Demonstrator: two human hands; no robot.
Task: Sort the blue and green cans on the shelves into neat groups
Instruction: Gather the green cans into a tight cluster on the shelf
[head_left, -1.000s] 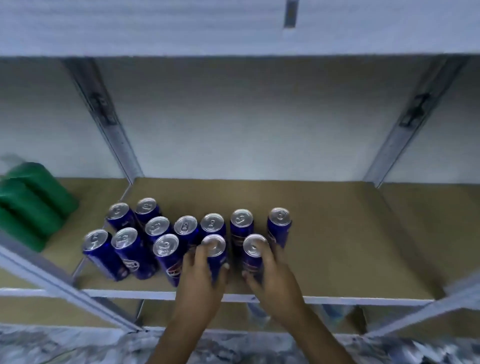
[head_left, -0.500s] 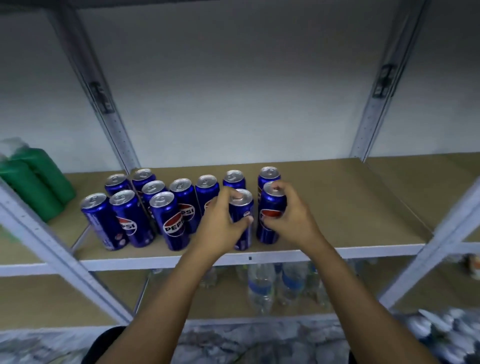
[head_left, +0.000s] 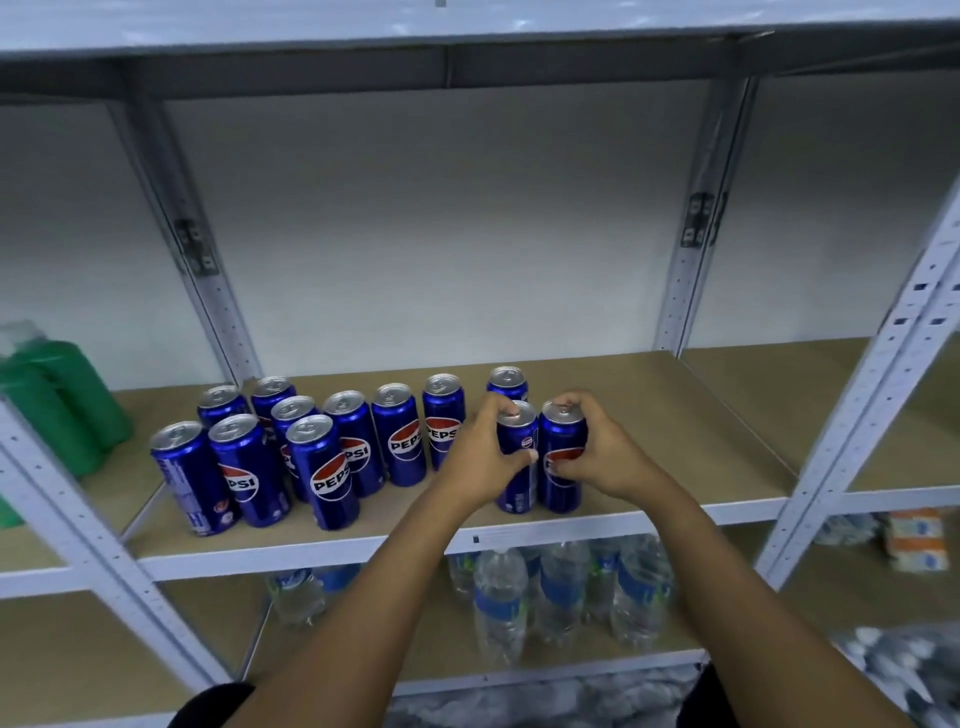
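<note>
shelf (head_left: 649, 405): blue cans grouped left-centre, upright, likely for neat rows | green cans (head_left: 62, 395): apart, far left | left hand (head_left: 485, 457): wrapped round front can (head_left: 519, 467) | right hand (head_left: 605, 457): wrapped round neighbouring can (head_left: 563, 486), touching, probably aligning pair

green cans (head_left: 62, 400) blurred, cut off at L edge

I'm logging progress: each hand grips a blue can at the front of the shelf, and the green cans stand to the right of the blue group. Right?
Not quite. The head view shows the green cans to the left of the blue cans, past the upright. The rest holds: the left hand and right hand each grip a blue can at the shelf front.
</note>
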